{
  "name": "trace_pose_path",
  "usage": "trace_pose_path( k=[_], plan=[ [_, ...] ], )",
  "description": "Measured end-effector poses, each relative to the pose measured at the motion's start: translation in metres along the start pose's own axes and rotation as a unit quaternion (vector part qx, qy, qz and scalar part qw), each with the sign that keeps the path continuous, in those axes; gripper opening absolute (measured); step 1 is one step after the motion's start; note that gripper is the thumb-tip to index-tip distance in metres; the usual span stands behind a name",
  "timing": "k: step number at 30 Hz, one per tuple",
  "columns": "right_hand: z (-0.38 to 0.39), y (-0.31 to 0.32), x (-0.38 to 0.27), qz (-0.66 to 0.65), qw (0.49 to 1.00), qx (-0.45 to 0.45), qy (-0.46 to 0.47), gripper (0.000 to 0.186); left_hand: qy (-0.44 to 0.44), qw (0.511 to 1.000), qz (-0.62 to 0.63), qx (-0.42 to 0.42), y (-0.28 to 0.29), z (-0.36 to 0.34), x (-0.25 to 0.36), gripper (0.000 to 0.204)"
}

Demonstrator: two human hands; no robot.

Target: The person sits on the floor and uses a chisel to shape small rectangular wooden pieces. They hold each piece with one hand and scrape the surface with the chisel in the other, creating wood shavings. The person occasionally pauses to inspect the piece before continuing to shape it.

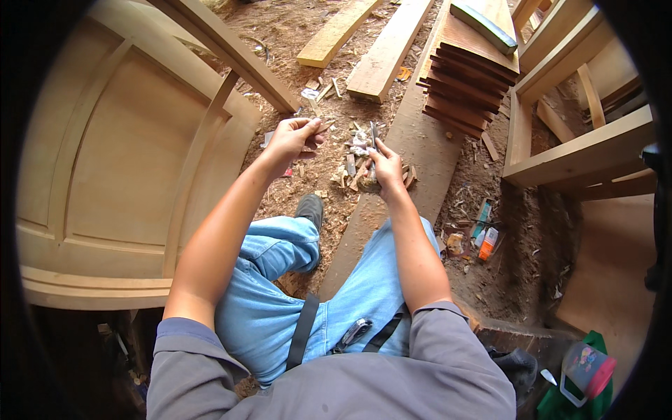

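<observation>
My left hand (294, 143) is closed in a pinch, with a small wood sliver (324, 127) poking out between the thumb and fingertips. To its right, my right hand (387, 168) grips a narrow-bladed tool (374, 131), its dark blade pointing up and away from me. Whether it is a knife or a chisel I cannot tell; the fingers hide its handle. Below and around the right hand lies a heap of short wood offcuts (351, 166) with whitish scraps among them. The two hands are apart, above the shavings-covered ground.
A panelled wooden door (133, 147) stands at the left. Beyond my hands lie thick boards (381, 63) and a stack of brown slats (465, 87) on a long plank (413, 133). Wooden frames (581, 143) rise at the right, near an orange-and-white container (488, 243).
</observation>
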State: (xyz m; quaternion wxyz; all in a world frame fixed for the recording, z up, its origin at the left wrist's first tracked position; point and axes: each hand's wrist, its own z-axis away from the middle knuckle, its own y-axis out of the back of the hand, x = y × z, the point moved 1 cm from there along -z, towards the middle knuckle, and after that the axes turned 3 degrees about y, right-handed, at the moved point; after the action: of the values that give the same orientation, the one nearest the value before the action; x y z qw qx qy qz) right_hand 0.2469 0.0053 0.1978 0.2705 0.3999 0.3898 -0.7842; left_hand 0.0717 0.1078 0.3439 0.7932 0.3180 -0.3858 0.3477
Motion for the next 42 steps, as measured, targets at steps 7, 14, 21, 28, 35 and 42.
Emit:
trace_pose_path(
  k=[7, 14, 21, 28, 35, 42],
  plan=[
    [0.008, -0.037, 0.004, -0.008, 0.999, -0.054, 0.004, 0.057, 0.036, 0.996, -0.077, -0.024, 0.021, 0.062, 0.008, 0.023],
    [0.011, -0.016, -0.003, 0.079, 0.996, -0.027, 0.010, 0.075, 0.042, 0.979, -0.173, -0.097, 0.015, 0.012, 0.013, 0.022],
    [0.071, 0.015, -0.051, 0.020, 0.998, 0.030, 0.056, 0.075, -0.131, 0.889, -0.424, -0.116, -0.022, -0.059, -0.062, 0.022],
    [0.149, 0.042, -0.076, 0.101, 0.991, 0.090, 0.016, 0.068, -0.241, 0.862, -0.435, -0.095, -0.054, -0.083, -0.178, 0.010],
    [0.185, 0.053, -0.067, 0.244, 0.966, 0.074, -0.043, 0.070, -0.213, 0.918, -0.327, -0.074, -0.088, -0.118, -0.239, 0.007],
    [0.150, 0.103, -0.069, 0.601, 0.770, -0.123, -0.175, 0.060, -0.218, 0.933, -0.275, -0.082, -0.122, -0.139, -0.240, 0.014]
  ],
)
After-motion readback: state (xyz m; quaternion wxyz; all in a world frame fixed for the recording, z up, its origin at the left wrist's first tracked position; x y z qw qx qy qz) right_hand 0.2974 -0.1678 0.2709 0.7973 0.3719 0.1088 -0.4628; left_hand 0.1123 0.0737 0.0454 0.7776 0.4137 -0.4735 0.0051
